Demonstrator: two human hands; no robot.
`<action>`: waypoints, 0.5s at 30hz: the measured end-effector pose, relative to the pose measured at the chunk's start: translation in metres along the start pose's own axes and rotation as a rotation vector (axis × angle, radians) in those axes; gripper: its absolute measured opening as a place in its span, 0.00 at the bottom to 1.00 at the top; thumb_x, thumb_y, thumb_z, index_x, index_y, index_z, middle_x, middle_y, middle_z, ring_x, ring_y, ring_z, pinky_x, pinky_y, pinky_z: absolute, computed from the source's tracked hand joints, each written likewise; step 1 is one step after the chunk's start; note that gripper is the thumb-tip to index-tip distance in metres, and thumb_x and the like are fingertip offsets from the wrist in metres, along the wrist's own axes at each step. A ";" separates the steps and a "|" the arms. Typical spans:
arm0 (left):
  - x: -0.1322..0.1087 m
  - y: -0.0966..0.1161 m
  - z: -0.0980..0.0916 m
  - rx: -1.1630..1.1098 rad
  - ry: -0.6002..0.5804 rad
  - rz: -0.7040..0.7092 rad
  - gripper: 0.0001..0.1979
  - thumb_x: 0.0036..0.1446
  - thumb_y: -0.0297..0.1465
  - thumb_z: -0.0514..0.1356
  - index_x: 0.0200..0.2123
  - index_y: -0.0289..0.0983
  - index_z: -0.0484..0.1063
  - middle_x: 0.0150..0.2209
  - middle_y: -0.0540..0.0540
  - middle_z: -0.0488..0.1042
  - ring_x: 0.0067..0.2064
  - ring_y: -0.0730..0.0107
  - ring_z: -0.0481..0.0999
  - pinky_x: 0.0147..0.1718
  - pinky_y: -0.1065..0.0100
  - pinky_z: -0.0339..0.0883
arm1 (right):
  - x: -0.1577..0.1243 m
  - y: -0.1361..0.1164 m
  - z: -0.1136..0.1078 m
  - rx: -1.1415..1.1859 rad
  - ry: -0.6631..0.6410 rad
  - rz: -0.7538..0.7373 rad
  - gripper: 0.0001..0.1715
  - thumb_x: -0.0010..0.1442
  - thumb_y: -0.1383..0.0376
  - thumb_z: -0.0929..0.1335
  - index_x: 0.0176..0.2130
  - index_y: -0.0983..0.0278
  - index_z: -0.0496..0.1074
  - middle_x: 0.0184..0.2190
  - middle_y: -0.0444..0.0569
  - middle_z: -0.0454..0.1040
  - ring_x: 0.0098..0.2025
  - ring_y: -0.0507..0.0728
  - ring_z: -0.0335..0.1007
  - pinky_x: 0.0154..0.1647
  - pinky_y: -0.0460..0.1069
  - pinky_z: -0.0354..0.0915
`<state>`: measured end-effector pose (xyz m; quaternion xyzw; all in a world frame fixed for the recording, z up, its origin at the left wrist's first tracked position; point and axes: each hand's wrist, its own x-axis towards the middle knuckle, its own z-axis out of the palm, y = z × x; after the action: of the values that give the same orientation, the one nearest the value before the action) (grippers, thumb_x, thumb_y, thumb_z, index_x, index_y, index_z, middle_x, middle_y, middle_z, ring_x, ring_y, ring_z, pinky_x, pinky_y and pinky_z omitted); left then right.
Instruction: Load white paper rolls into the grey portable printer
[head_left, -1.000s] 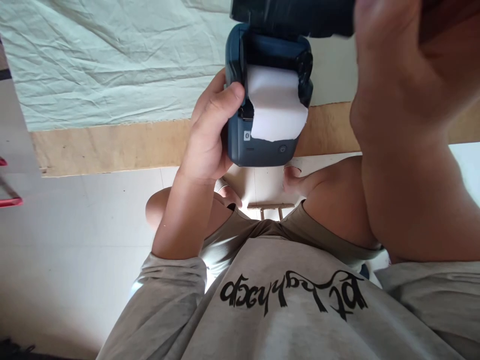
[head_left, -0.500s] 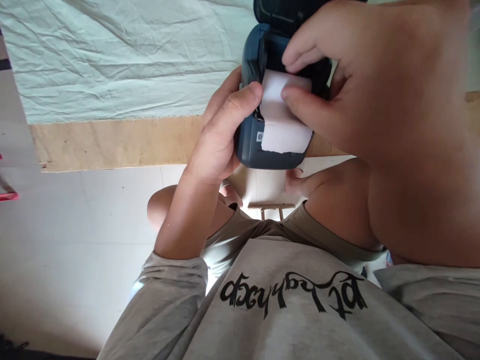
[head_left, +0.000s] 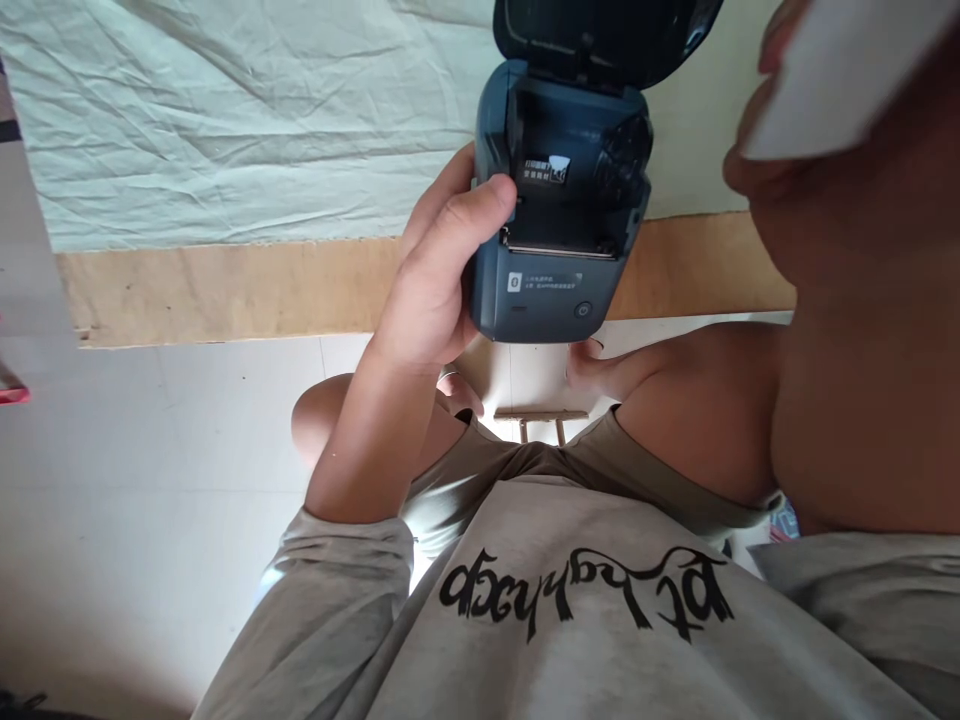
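Note:
A dark blue handheld printer (head_left: 547, 300) has its black lid (head_left: 600, 40) swung open at the top. Inside its bay, which holds no roll, a small printed label (head_left: 546, 170) shows. My left hand (head_left: 450, 255) is closed round the printer's left side, thumb on its edge. At the upper right, near the camera, my right hand (head_left: 780, 180) holds a white paper piece (head_left: 847, 80), blurred and partly cut off by the frame. The right hand is apart from the printer.
A pale green cloth (head_left: 247, 120) covers the table, whose bare wooden edge (head_left: 225, 290) runs across below it. My legs are under the printer, with a wooden bar (head_left: 541, 415) between them. Something red (head_left: 13, 396) lies at the far left.
My right hand has lifted the white paper out of the printer's bay and moved it to the upper right. My left hand keeps its hold on the printer.

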<state>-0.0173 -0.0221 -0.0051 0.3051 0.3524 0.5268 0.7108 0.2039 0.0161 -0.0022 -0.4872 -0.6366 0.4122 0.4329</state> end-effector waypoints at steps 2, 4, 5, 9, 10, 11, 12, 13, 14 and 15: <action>0.000 0.001 -0.001 0.040 -0.009 -0.013 0.07 0.57 0.37 0.60 0.32 0.40 0.70 0.31 0.48 0.68 0.31 0.70 0.69 0.29 0.69 0.62 | 0.006 0.011 0.005 0.028 0.061 -0.033 0.26 0.56 0.46 0.64 0.46 0.61 0.67 0.31 0.44 0.63 0.27 0.43 0.61 0.16 0.42 0.52; 0.001 0.001 -0.002 0.062 -0.044 -0.029 0.07 0.57 0.38 0.61 0.33 0.40 0.71 0.32 0.48 0.70 0.33 0.69 0.71 0.32 0.68 0.63 | 0.007 0.013 0.012 -0.047 0.131 -0.079 0.23 0.54 0.49 0.67 0.40 0.65 0.65 0.29 0.44 0.62 0.23 0.43 0.58 0.17 0.44 0.57; 0.001 0.001 -0.003 0.058 -0.044 -0.026 0.07 0.57 0.38 0.60 0.33 0.40 0.71 0.32 0.47 0.70 0.33 0.69 0.71 0.32 0.68 0.64 | 0.007 0.012 0.015 -0.100 0.144 -0.093 0.22 0.54 0.51 0.68 0.39 0.66 0.65 0.28 0.44 0.62 0.23 0.43 0.57 0.18 0.45 0.58; 0.002 0.001 -0.005 0.073 -0.045 -0.031 0.08 0.56 0.38 0.60 0.34 0.41 0.71 0.32 0.47 0.71 0.33 0.68 0.71 0.31 0.68 0.64 | 0.003 0.004 0.015 -0.348 0.132 -0.112 0.22 0.48 0.55 0.73 0.38 0.66 0.68 0.36 0.47 0.68 0.35 0.45 0.63 0.31 0.44 0.61; 0.002 0.001 -0.005 0.083 -0.042 -0.036 0.08 0.55 0.39 0.60 0.33 0.42 0.71 0.33 0.47 0.72 0.33 0.67 0.70 0.30 0.68 0.63 | 0.003 0.004 0.014 -0.408 0.127 -0.117 0.23 0.46 0.57 0.73 0.40 0.66 0.70 0.39 0.47 0.69 0.39 0.46 0.62 0.35 0.45 0.61; 0.003 0.001 -0.005 0.086 -0.042 -0.034 0.08 0.55 0.39 0.61 0.33 0.42 0.71 0.33 0.47 0.72 0.33 0.67 0.70 0.30 0.68 0.62 | 0.003 0.004 0.012 -0.458 0.116 -0.114 0.24 0.45 0.60 0.73 0.43 0.65 0.70 0.42 0.46 0.70 0.41 0.47 0.61 0.39 0.46 0.61; 0.003 0.001 -0.004 0.080 -0.039 -0.029 0.08 0.55 0.40 0.61 0.33 0.42 0.71 0.32 0.47 0.72 0.33 0.67 0.70 0.30 0.68 0.62 | 0.003 0.006 0.011 -0.499 0.102 -0.105 0.27 0.44 0.62 0.73 0.45 0.64 0.70 0.44 0.45 0.69 0.40 0.46 0.61 0.41 0.46 0.60; 0.003 0.000 -0.004 0.067 -0.036 -0.022 0.08 0.55 0.39 0.61 0.33 0.42 0.71 0.32 0.47 0.71 0.33 0.67 0.69 0.30 0.67 0.61 | 0.003 0.007 0.010 -0.526 0.082 -0.093 0.30 0.43 0.64 0.73 0.48 0.63 0.70 0.45 0.44 0.70 0.38 0.45 0.61 0.43 0.47 0.61; 0.003 0.000 -0.003 0.054 -0.028 -0.016 0.08 0.55 0.39 0.61 0.32 0.42 0.71 0.32 0.47 0.72 0.32 0.68 0.69 0.30 0.67 0.61 | 0.002 0.008 0.008 -0.540 0.063 -0.086 0.33 0.43 0.65 0.73 0.50 0.62 0.69 0.45 0.43 0.70 0.38 0.45 0.61 0.44 0.48 0.61; 0.004 -0.001 -0.003 0.044 -0.018 -0.012 0.07 0.55 0.39 0.61 0.32 0.42 0.71 0.33 0.46 0.72 0.32 0.68 0.68 0.30 0.67 0.60 | 0.001 0.009 0.005 -0.556 0.053 -0.091 0.35 0.43 0.64 0.73 0.52 0.61 0.68 0.46 0.43 0.70 0.39 0.46 0.63 0.45 0.48 0.62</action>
<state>-0.0184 -0.0187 -0.0079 0.3232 0.3593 0.5119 0.7103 0.2008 0.0180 -0.0118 -0.5689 -0.7349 0.1890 0.3172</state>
